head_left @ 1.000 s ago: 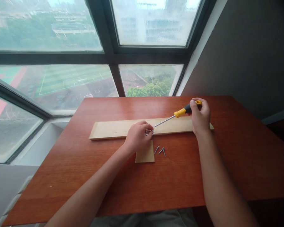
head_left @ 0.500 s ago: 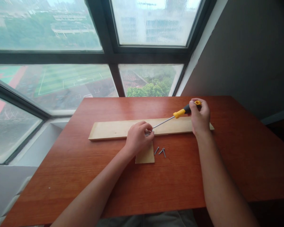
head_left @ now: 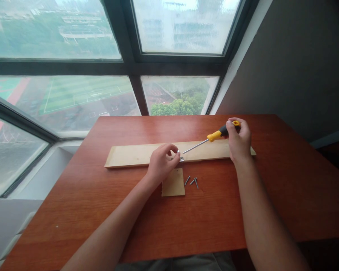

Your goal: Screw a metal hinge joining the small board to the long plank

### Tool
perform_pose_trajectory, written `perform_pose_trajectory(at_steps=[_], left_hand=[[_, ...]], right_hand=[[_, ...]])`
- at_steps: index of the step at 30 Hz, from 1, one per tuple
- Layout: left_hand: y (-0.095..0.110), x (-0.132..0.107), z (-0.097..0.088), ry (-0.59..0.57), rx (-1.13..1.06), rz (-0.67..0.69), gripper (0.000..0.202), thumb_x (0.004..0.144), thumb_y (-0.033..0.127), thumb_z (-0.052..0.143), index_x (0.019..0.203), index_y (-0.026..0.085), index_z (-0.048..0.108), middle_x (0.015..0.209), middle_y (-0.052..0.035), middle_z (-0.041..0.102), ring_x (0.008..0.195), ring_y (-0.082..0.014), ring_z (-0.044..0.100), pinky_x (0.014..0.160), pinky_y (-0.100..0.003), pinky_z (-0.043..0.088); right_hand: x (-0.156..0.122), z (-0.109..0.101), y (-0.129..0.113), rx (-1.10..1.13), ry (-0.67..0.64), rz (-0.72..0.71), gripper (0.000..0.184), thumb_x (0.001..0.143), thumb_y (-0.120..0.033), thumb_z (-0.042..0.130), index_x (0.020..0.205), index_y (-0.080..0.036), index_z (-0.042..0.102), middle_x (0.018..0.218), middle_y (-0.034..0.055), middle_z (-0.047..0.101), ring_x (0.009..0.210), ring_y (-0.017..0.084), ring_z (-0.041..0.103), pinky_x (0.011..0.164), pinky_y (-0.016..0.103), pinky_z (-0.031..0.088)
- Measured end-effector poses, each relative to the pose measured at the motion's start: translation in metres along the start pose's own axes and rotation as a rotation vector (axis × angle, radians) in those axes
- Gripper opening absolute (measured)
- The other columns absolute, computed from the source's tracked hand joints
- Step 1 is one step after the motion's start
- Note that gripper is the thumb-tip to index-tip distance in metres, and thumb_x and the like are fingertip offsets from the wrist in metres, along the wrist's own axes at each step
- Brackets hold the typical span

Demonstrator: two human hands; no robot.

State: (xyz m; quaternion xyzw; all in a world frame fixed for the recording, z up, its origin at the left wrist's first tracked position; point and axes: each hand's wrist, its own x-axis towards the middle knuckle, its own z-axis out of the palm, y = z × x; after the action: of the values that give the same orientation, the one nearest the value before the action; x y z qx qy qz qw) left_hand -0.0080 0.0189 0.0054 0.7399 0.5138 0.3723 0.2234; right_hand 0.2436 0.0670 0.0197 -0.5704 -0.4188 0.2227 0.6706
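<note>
A long pale wooden plank (head_left: 130, 155) lies across the reddish table (head_left: 73, 203). My right hand (head_left: 238, 141) is closed round the yellow-and-black handle of a screwdriver (head_left: 211, 137), whose metal shaft slants down-left toward a small metal bracket (head_left: 181, 159) at the plank's near edge. My left hand (head_left: 161, 163) pinches a small screw (head_left: 177, 152) between thumb and forefinger just above the bracket, close to the screwdriver tip. A small square wooden piece (head_left: 173, 183) lies on the table just below the bracket.
Three loose screws (head_left: 192, 181) lie on the table right of the small wooden piece. Large windows with dark frames (head_left: 135, 67) stand behind the table; a dark wall (head_left: 299, 67) rises at the right. The table's near edge runs along the bottom.
My left hand has lifted slightly and opened its pinch upward, so the screw and the bracket beneath now show. The right hand and screwdriver have hardly moved.
</note>
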Motion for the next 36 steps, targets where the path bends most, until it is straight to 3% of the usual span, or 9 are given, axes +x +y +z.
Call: perform_pose_trajectory(at_steps=[5,9,12,17,20,25,36], left_hand=[[0.002,-0.001,-0.013,0.036,0.026,0.068,0.006,0.084,0.022,0.055,0.079,0.021,0.058,0.075,-0.0003,0.062,0.072,-0.0146,0.054,0.07,-0.028,0.044],[0.009,-0.003,-0.017,-0.011,0.048,0.147,0.006,0.085,0.02,0.054,0.081,0.021,0.058,0.079,-0.0014,0.064,0.076,-0.0157,0.056,0.072,-0.029,0.045],[0.017,-0.007,-0.017,-0.132,0.074,0.252,0.007,0.085,0.018,0.053,0.083,0.021,0.059,0.084,-0.003,0.065,0.08,-0.017,0.056,0.077,-0.031,0.045],[0.031,-0.015,-0.012,-0.467,0.133,0.366,0.008,0.086,0.023,0.055,0.083,0.021,0.062,0.088,-0.0039,0.065,0.084,-0.0183,0.056,0.081,-0.032,0.044],[0.034,-0.018,-0.009,-0.559,0.182,0.385,0.009,0.085,0.023,0.055,0.086,0.022,0.064,0.087,-0.0046,0.064,0.085,-0.0193,0.057,0.081,-0.033,0.043],[0.034,-0.02,-0.006,-0.586,0.256,0.388,0.008,0.082,0.02,0.054,0.082,0.02,0.062,0.085,-0.0055,0.062,0.081,-0.0195,0.056,0.075,-0.033,0.042],[0.036,-0.025,0.005,-0.583,0.346,0.414,0.008,0.086,0.021,0.052,0.084,0.019,0.06,0.09,-0.006,0.062,0.085,-0.0204,0.054,0.077,-0.034,0.044]], right_hand=[[0.001,0.0,0.002,0.007,-0.002,0.02,0.028,0.075,-0.044,0.066,0.09,-0.022,0.06,0.085,0.0016,0.056,0.071,0.015,0.055,0.048,0.024,0.048],[0.002,0.0,0.004,0.008,-0.001,0.03,0.028,0.075,-0.044,0.065,0.09,-0.022,0.06,0.085,0.0015,0.056,0.07,0.014,0.054,0.048,0.024,0.048],[0.002,0.0,0.004,0.002,-0.005,0.034,0.028,0.075,-0.044,0.065,0.091,-0.021,0.06,0.085,0.0011,0.055,0.069,0.014,0.054,0.048,0.024,0.048],[0.0,0.002,0.004,-0.011,-0.022,0.032,0.027,0.075,-0.042,0.065,0.09,-0.021,0.06,0.085,0.0005,0.055,0.067,0.013,0.054,0.046,0.023,0.047],[0.001,0.002,0.005,-0.02,-0.025,0.032,0.025,0.075,-0.042,0.065,0.089,-0.022,0.06,0.082,-0.0005,0.054,0.063,0.012,0.053,0.045,0.023,0.045],[0.001,0.002,0.006,-0.023,-0.025,0.034,0.025,0.075,-0.041,0.065,0.089,-0.022,0.06,0.082,-0.0007,0.055,0.062,0.012,0.053,0.044,0.023,0.045],[0.0,0.002,0.003,-0.02,-0.03,0.043,0.026,0.075,-0.043,0.066,0.09,-0.022,0.061,0.082,-0.0002,0.055,0.065,0.013,0.054,0.045,0.023,0.048]])
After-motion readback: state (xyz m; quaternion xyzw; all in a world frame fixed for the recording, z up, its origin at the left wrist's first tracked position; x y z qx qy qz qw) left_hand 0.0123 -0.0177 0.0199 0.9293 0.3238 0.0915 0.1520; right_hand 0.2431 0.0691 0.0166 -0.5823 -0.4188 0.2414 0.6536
